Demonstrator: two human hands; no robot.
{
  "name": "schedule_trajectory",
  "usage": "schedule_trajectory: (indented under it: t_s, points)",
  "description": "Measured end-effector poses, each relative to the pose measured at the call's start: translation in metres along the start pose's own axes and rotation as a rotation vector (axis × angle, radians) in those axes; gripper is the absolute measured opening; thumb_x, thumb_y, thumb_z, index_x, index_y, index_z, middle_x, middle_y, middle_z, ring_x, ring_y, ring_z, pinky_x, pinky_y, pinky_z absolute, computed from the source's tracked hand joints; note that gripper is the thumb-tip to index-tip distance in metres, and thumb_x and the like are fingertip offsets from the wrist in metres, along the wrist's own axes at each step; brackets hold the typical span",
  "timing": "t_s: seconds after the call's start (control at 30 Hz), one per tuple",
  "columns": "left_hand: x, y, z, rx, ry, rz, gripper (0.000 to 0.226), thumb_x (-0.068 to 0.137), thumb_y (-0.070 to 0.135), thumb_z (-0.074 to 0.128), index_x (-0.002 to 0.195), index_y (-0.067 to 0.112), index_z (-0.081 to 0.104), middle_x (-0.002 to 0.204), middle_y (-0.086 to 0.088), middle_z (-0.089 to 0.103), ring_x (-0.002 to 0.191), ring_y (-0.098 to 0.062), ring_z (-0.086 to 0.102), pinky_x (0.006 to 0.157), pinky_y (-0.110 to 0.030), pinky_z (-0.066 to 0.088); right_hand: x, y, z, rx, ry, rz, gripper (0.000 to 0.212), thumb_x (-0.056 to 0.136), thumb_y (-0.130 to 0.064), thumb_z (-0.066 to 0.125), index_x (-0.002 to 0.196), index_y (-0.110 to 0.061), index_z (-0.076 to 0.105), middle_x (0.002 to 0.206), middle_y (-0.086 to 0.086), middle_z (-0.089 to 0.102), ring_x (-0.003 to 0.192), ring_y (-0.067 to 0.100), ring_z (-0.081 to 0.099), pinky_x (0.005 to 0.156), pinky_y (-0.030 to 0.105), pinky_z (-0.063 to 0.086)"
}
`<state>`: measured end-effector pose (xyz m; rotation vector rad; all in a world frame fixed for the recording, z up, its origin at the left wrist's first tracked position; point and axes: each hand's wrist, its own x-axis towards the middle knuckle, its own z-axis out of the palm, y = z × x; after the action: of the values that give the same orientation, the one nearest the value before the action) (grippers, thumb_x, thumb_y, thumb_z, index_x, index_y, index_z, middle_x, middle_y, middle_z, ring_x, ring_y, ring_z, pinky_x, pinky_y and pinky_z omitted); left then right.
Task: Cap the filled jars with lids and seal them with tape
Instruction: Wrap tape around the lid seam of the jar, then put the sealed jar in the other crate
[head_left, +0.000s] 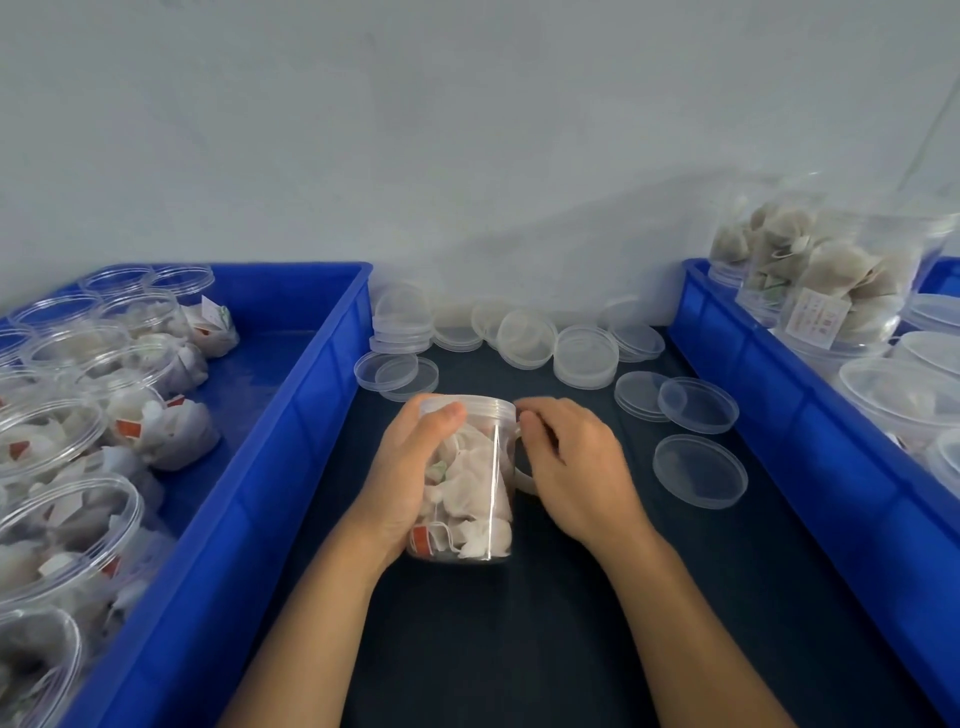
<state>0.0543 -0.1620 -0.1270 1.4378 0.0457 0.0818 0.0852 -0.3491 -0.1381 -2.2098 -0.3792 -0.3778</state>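
Head view, left to right. Left hand (415, 467): wrapped around filled jar (470, 483), centre frame, lid (475, 408) on. Right hand (576, 467): fingers curled at lid edge, apparently pinching clear tape (522, 467); grip unclear. Advice: steady jar, keep tape taut, press flat across lid seam.

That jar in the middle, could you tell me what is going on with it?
A person is sealing a filled jar of tea bags on the dark table. The left hand grips its side; the right hand works at the rim, apparently applying clear tape. Its lid is already on. Loose lids lie behind, open jars wait in the left blue bin.
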Motion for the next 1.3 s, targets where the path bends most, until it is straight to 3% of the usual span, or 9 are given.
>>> schedule_trajectory:
  t_s: [0.13,0.4,0.5,0.57,0.7,0.83,1.0,1.2,1.3]
  points:
    - [0.000,-0.001,0.002,0.052,-0.001,0.087,0.058,0.076,0.058,0.071,0.114,0.014,0.068,0.112,-0.026,0.071,0.110,-0.052,0.067,0.102,-0.070,0.051,-0.007,-0.020,-0.008,0.264,-0.103,0.035,0.042,0.101,-0.066,0.037,0.135,-0.053,0.059,0.109,-0.025,0.070,0.105,-0.002,0.065,0.094,0.028,0.051]
    - [-0.008,-0.004,-0.001,0.053,-0.063,0.116,0.061,0.088,0.067,0.063,0.128,0.020,0.063,0.117,-0.016,0.073,0.108,-0.034,0.074,0.088,-0.045,0.063,-0.006,-0.038,-0.008,0.369,-0.164,0.107,0.037,0.091,-0.074,0.055,0.106,-0.043,0.068,0.100,-0.020,0.074,0.095,0.001,0.070,0.082,0.030,0.057]
    - [-0.009,0.004,-0.003,0.107,-0.114,0.128,0.031,0.110,0.041,0.046,0.124,0.016,0.058,0.113,-0.008,0.071,0.120,-0.029,0.070,0.079,-0.027,0.060,0.000,-0.044,-0.022,0.328,-0.177,0.137,0.041,0.079,-0.075,0.065,0.107,-0.046,0.069,0.097,-0.022,0.074,0.090,-0.001,0.070,0.082,0.033,0.061]
    - [-0.009,0.003,-0.005,0.109,-0.043,0.188,0.019,0.115,0.023,0.042,0.121,0.012,0.057,0.124,-0.006,0.065,0.136,-0.032,0.060,0.087,-0.032,0.054,0.002,-0.049,-0.035,0.294,-0.132,0.130,0.048,0.073,-0.077,0.071,0.108,-0.045,0.070,0.094,-0.022,0.073,0.088,-0.002,0.069,0.081,0.030,0.061]
    - [-0.023,0.021,0.032,0.159,-0.084,0.170,0.087,0.081,0.090,0.058,0.143,0.029,0.059,0.136,0.000,0.070,0.122,-0.021,0.071,0.098,-0.048,0.055,0.002,-0.066,-0.066,0.231,-0.011,0.092,0.062,0.069,-0.081,0.070,0.116,-0.040,0.068,0.098,-0.016,0.071,0.088,0.002,0.068,0.080,0.032,0.062]
    - [-0.026,0.038,0.053,0.184,-0.132,0.326,0.065,0.087,0.091,0.050,0.137,0.051,0.064,0.137,0.011,0.070,0.126,-0.015,0.068,0.104,-0.054,0.051,0.000,-0.084,-0.106,0.160,0.049,0.034,0.057,0.078,-0.077,0.072,0.122,-0.041,0.064,0.106,-0.021,0.067,0.092,-0.002,0.064,0.077,0.025,0.058]
    - [-0.025,0.048,0.089,0.218,-0.192,0.378,0.067,0.096,0.087,0.041,0.147,0.047,0.055,0.143,0.015,0.066,0.132,-0.009,0.064,0.108,-0.051,0.051,-0.002,-0.089,-0.154,0.044,0.037,0.003,0.056,0.084,-0.072,0.071,0.124,-0.035,0.059,0.114,-0.010,0.069,0.098,0.011,0.067,0.085,0.038,0.061]
    - [-0.032,0.072,0.171,0.204,-0.254,0.414,0.067,0.094,0.086,0.039,0.123,0.029,0.059,0.112,-0.001,0.064,0.099,-0.022,0.064,0.098,-0.055,0.056,0.001,-0.084,-0.225,-0.039,0.176,0.007,0.054,0.076,-0.076,0.074,0.117,-0.040,0.068,0.112,-0.018,0.068,0.098,0.000,0.063,0.085,0.027,0.055]
    - [-0.027,0.085,0.225,0.190,-0.247,0.438,0.041,0.106,0.068,0.044,0.103,0.027,0.052,0.095,0.006,0.057,0.078,-0.002,0.060,0.075,-0.027,0.057,0.003,-0.072,-0.265,-0.080,0.319,0.051,0.049,0.074,-0.072,0.076,0.110,-0.040,0.071,0.101,-0.017,0.069,0.089,-0.003,0.064,0.074,0.020,0.050]
